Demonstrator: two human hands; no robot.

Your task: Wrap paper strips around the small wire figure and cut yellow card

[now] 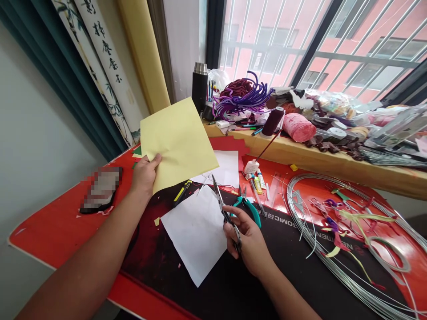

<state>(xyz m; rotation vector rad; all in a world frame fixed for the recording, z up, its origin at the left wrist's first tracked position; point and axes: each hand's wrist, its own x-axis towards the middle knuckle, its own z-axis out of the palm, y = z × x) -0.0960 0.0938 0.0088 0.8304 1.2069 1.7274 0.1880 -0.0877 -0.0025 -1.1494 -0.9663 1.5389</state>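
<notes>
My left hand pinches the lower left edge of a pale yellow sheet of paper, thumb on top, holding it tilted up above the table. In my right hand is a pair of scissors, with fingers at the handles and blades pointing up and away. The blade tips lie close to the yellow paper's lower right corner; whether they touch it I cannot tell. Below the scissors a white sheet of paper rests on the black mat. Teal-handled pliers lie just beyond my right hand.
A large coil of wire with coloured scraps inside it covers the right side. A glue bottle and a yellow-black cutter lie farther back. A phone-like object sits at left. The crowded windowsill holds a black thermos and purple cords.
</notes>
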